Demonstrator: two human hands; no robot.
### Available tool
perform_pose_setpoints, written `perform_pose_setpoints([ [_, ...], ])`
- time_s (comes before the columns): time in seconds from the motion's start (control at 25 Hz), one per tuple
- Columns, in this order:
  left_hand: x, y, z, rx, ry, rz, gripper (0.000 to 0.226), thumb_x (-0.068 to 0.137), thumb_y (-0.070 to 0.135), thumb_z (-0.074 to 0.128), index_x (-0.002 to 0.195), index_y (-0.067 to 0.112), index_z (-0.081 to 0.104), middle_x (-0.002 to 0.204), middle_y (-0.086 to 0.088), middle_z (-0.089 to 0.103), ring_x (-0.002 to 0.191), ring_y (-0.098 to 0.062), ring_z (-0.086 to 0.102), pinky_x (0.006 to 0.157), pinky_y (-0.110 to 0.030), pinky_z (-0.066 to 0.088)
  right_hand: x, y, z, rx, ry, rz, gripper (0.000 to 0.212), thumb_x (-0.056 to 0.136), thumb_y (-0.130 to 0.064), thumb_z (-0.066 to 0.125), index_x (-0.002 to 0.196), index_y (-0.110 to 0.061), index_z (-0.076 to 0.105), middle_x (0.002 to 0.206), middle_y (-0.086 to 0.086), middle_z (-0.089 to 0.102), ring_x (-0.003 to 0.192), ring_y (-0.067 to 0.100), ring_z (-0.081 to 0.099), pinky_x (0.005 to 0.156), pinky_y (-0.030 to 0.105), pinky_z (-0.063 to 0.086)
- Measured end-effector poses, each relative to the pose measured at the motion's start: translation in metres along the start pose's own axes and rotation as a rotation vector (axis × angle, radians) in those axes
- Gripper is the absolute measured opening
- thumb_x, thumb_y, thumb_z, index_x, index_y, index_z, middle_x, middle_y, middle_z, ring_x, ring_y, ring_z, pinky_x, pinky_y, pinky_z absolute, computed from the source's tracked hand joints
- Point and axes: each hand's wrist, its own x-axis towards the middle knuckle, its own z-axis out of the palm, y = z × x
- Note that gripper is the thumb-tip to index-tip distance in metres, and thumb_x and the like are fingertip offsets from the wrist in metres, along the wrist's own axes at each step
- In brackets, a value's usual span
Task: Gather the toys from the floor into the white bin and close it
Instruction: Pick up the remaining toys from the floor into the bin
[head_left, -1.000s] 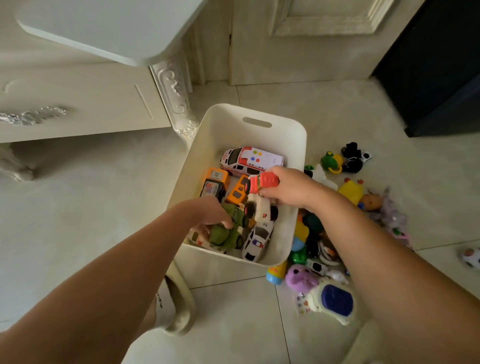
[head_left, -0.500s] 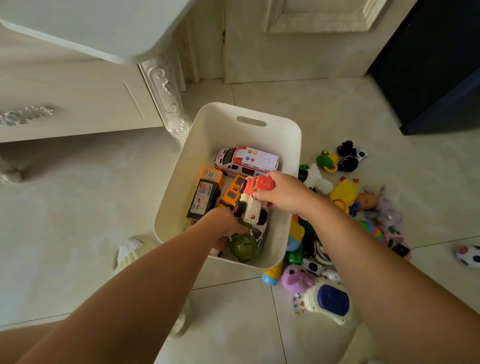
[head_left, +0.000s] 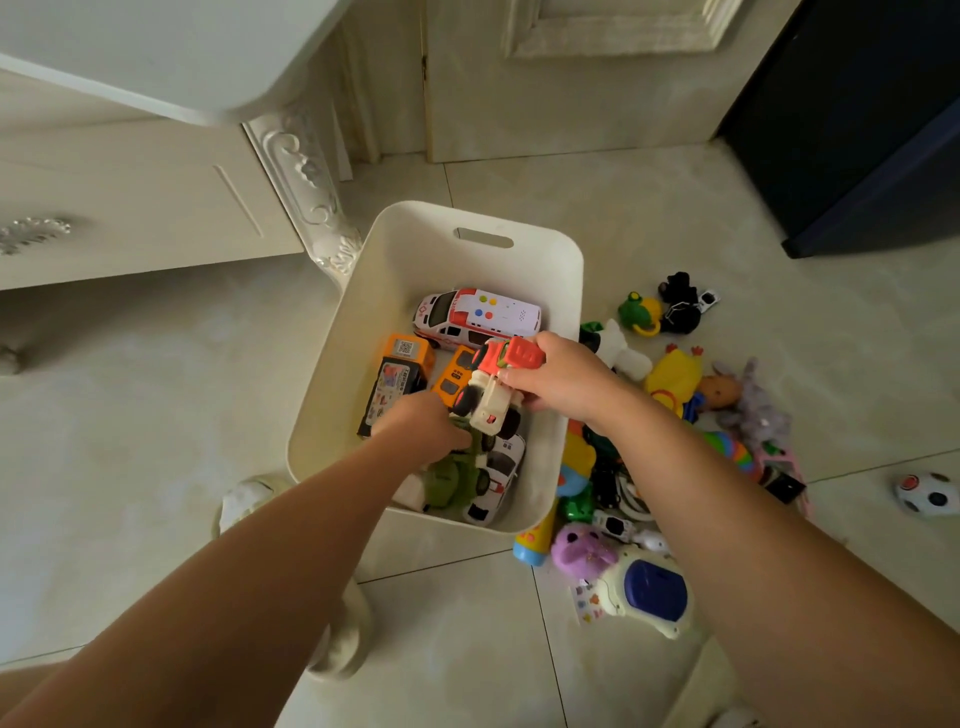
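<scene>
Nearest the camera, the two bare forearms reach forward over the tile floor (head_left: 130, 441) toward the white bin (head_left: 467, 223). The pile of loose toys (head_left: 639, 519) sits on the tiles just beside the bin's right wall, so most of the gathering isn't done yet, and I can't see a lid anywhere.

What's changed over the last second: the left hand (head_left: 421, 423) has pushed further into the bin. A second ago it was at the near edge by the green toy (head_left: 452, 478); now it's down among the cars, fingers curled on or just above that green toy. I can't tell whether it's actually gripping it or just shoving things aside. Looks like space-making to me.

The right hand (head_left: 563, 379) has barely moved — it's closed around the red and white truck (head_left: 493, 389), held over the middle of the bin above the other cars. It hasn't been let go, so that toy isn't really in yet.

The truck's long axis runs diagonally — the red end points up and away toward the far right, the white wheeled end hangs down toward the near left, tilted nose-down into the bin.

Further back, the white ambulance (head_left: 478, 317) lies across the bin's far end.
</scene>
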Motion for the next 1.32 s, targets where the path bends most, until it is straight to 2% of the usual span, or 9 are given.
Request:
perform_pose_setpoints([
  [0.16, -0.008, 0.012, -0.015, 0.404, -0.105, 0.268, 0.048, 0.077, 0.035, 0.074, 0.122, 0.027, 0.058, 0.100, 0.003, 0.061, 0.092, -0.019, 0.059, 0.084, -0.033, 0.054, -0.002, -0.002, -0.009, 0.096, 0.076, -0.041, 0.027, 0.087, -0.030, 0.068, 0.107, -0.028, 0.050, 0.107, -0.001, 0.062, 0.101, 0.022, 0.064, 0.089, 0.045, 0.056],
  [0.24, -0.010, 0.012, -0.003, 0.384, -0.226, 0.372, 0.060, 0.076, 0.036, 0.076, 0.131, 0.026, 0.054, 0.118, 0.001, 0.061, 0.108, -0.021, 0.057, 0.092, -0.035, 0.051, -0.004, -0.002, -0.013, 0.129, 0.097, -0.051, 0.025, 0.088, -0.029, 0.067, 0.106, -0.029, 0.050, 0.102, -0.005, 0.060, 0.101, 0.022, 0.063, 0.089, 0.045, 0.056],
  [0.36, -0.008, 0.007, 0.019, 0.160, -0.306, 0.337, 0.055, 0.080, 0.032, 0.076, 0.130, 0.016, 0.059, 0.121, -0.002, 0.065, 0.110, -0.019, 0.060, 0.098, -0.034, 0.050, -0.007, -0.001, -0.013, 0.180, 0.091, -0.044, 0.022, 0.090, -0.026, 0.065, 0.106, -0.026, 0.050, 0.094, -0.007, 0.059, 0.099, 0.021, 0.065, 0.087, 0.044, 0.057],
  [0.64, -0.001, -0.009, -0.003, 0.040, -0.220, 0.213, 0.031, 0.096, 0.018, 0.050, 0.122, 0.020, 0.067, 0.121, -0.004, 0.064, 0.109, -0.023, 0.060, 0.087, -0.026, 0.045, 0.001, 0.004, -0.003, 0.065, 0.049, -0.018, 0.030, 0.087, -0.032, 0.067, 0.111, -0.027, 0.049, 0.110, -0.001, 0.061, 0.102, 0.021, 0.063, 0.089, 0.045, 0.056],
  [0.84, -0.011, -0.042, -0.064, -0.516, 0.056, 0.028, 0.032, 0.101, 0.015, 0.040, 0.122, 0.000, 0.059, 0.119, -0.018, 0.062, 0.113, -0.032, 0.059, 0.099, -0.046, 0.047, 0.008, -0.007, 0.037, -0.043, -0.029, 0.062, 0.014, 0.088, -0.033, 0.065, 0.093, -0.021, 0.060, 0.101, 0.006, 0.067, 0.094, 0.026, 0.067, 0.087, 0.046, 0.056],
  [0.92, -0.021, -0.047, -0.077, -0.631, 0.041, 0.047, 0.031, 0.101, 0.020, 0.042, 0.123, 0.005, 0.057, 0.124, -0.016, 0.061, 0.118, -0.029, 0.056, 0.105, -0.049, 0.043, 0.009, -0.009, 0.071, -0.079, -0.090, 0.085, 0.025, 0.089, -0.037, 0.062, 0.100, -0.015, 0.059, 0.097, 0.006, 0.068, 0.090, 0.025, 0.067, 0.085, 0.046, 0.057],
  [1.04, -0.023, -0.050, -0.082, -0.587, 0.035, 0.064, 0.037, 0.099, 0.036, 0.045, 0.130, 0.018, 0.057, 0.132, -0.007, 0.058, 0.125, -0.025, 0.050, 0.111, -0.048, 0.036, 0.008, -0.011, 0.117, -0.209, -0.155, 0.067, 0.042, 0.089, -0.045, 0.058, 0.114, -0.013, 0.046, 0.097, 0.005, 0.062, 0.085, 0.020, 0.061, 0.072, 0.036, 0.051],
  [1.16, -0.022, -0.052, -0.082, -0.503, -0.001, 0.073, 0.042, 0.099, 0.036, 0.046, 0.138, 0.022, 0.051, 0.138, -0.005, 0.054, 0.129, -0.025, 0.047, 0.112, -0.047, 0.035, 0.011, -0.011, 0.130, -0.468, -0.292, 0.034, 0.029, 0.098, -0.030, 0.047, 0.115, -0.007, 0.050, 0.094, 0.007, 0.059, 0.082, 0.022, 0.055, 0.064, 0.031, 0.039],
  [1.32, -0.032, -0.047, -0.078, -0.390, -0.103, 0.031, 0.040, 0.101, 0.027, 0.043, 0.140, 0.020, 0.049, 0.140, -0.008, 0.050, 0.127, -0.028, 0.049, 0.099, -0.041, 0.044, 0.019, 0.000, 0.112, -0.600, -0.322, 0.068, 0.030, 0.098, -0.014, 0.043, 0.114, 0.001, 0.062, 0.098, 0.014, 0.061, 0.099, 0.031, 0.060, 0.085, 0.038, 0.046],
])
